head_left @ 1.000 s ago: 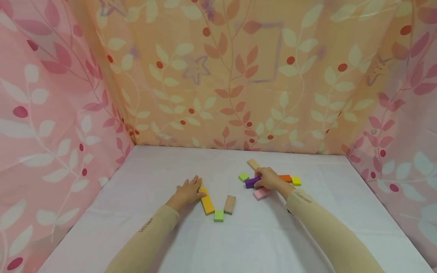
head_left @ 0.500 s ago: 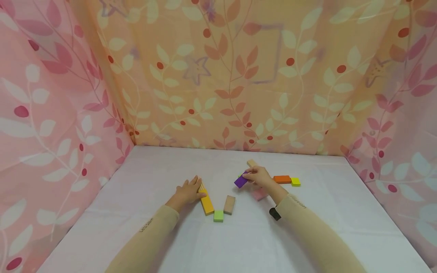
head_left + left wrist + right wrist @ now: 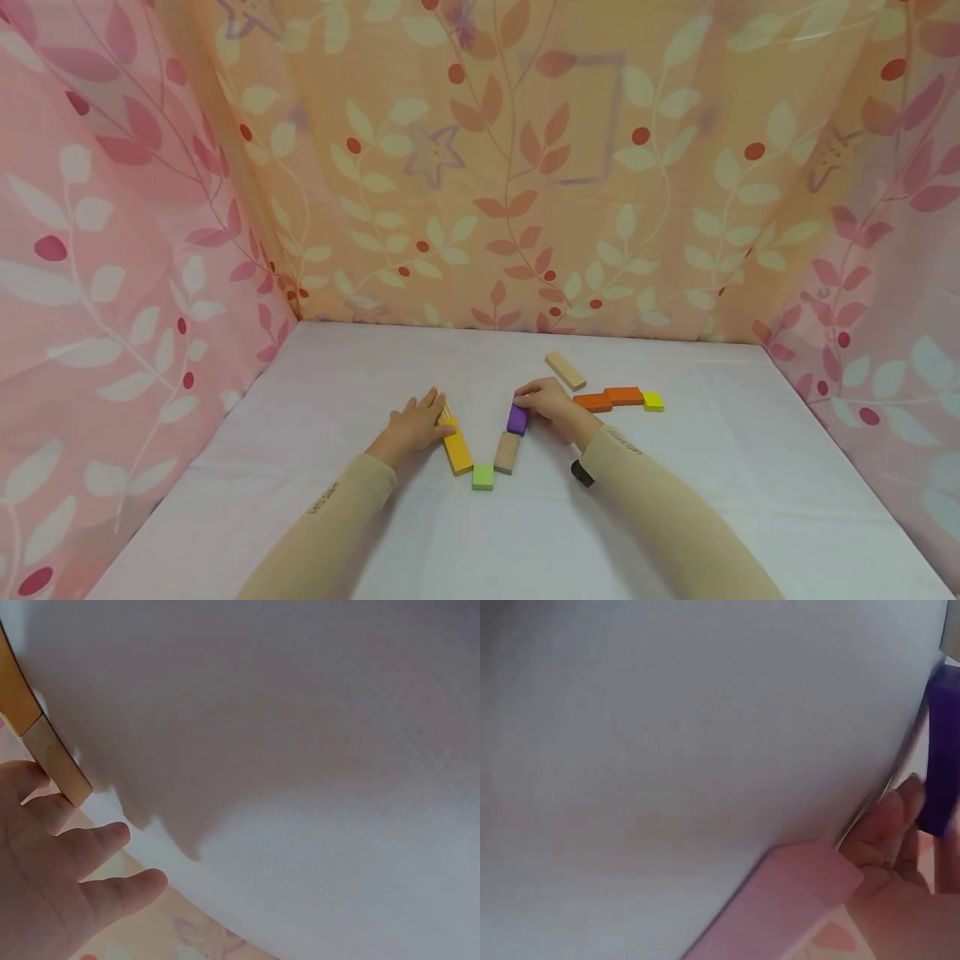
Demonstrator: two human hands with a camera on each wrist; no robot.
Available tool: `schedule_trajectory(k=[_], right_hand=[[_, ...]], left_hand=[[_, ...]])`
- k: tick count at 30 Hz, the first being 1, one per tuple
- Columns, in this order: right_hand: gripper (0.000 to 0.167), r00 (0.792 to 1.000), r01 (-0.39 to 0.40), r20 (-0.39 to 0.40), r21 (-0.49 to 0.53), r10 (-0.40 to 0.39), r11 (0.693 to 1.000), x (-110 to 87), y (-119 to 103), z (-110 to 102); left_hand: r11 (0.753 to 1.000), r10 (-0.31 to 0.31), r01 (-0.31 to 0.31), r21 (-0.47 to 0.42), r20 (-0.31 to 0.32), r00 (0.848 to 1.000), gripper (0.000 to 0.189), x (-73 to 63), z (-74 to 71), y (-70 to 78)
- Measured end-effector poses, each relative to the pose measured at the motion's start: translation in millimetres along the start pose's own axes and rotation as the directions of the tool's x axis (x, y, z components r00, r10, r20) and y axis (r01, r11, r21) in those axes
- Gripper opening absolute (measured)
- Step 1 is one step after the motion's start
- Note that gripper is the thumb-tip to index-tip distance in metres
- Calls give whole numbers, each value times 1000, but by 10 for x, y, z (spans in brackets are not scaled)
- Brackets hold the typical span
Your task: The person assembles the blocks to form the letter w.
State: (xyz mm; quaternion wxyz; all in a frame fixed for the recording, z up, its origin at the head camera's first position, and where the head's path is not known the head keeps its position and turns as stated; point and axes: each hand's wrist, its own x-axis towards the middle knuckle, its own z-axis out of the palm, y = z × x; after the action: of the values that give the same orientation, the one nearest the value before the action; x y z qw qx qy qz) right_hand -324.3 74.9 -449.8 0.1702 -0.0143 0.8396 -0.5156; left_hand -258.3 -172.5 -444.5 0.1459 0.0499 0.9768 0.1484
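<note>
My right hand (image 3: 555,406) pinches one end of a purple block (image 3: 517,419). The block's near end meets a brownish wooden block (image 3: 506,452), and a light green block (image 3: 483,477) sits at that one's foot. From the green block a golden-yellow block (image 3: 457,446) slants away to the left. Beyond it lies a pale wooden block (image 3: 56,760), end to end with the yellow one. My left hand (image 3: 411,425) rests by these two, its thumb touching the yellow block and its fingers spread about the pale one. A pink block (image 3: 780,900) lies beside my right hand, hidden in the head view.
Right of the right hand, two orange blocks (image 3: 592,403) and a bright yellow block (image 3: 653,402) form a row on the white tabletop (image 3: 480,550). A pale wooden block (image 3: 566,370) lies behind them. Patterned cloth (image 3: 495,167) surrounds the table's back and sides.
My right hand has lifted the purple block, carried it left, turned it and brought it to the brownish block's far end. The left hand has stayed in place.
</note>
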Motion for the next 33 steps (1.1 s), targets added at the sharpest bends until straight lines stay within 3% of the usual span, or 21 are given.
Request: schedule_trajectory(k=[5, 8, 14, 20, 33], right_hand=[[33, 995, 93, -28, -200, -100, 975, -21, -16, 38], [36, 994, 79, -46, -264, -94, 961, -46, -29, 50], [39, 999, -37, -47, -226, 27, 973, -59, -22, 73], [31, 998, -55, -39, -207, 48, 977, -30, -11, 81], [26, 995, -97, -6, -178, 97, 979, -53, -28, 51]], left_hand=[[1000, -2, 2, -4, 0, 1000, 71, 15, 22, -9], [1000, -4, 4, -16, 0, 1000, 71, 20, 22, -16], [1000, -4, 4, 3, 0, 1000, 71, 25, 23, -21], [1000, -8, 8, 15, 11, 1000, 71, 27, -2, -3], [991, -5, 6, 131, -8, 1000, 72, 99, 8, 32]])
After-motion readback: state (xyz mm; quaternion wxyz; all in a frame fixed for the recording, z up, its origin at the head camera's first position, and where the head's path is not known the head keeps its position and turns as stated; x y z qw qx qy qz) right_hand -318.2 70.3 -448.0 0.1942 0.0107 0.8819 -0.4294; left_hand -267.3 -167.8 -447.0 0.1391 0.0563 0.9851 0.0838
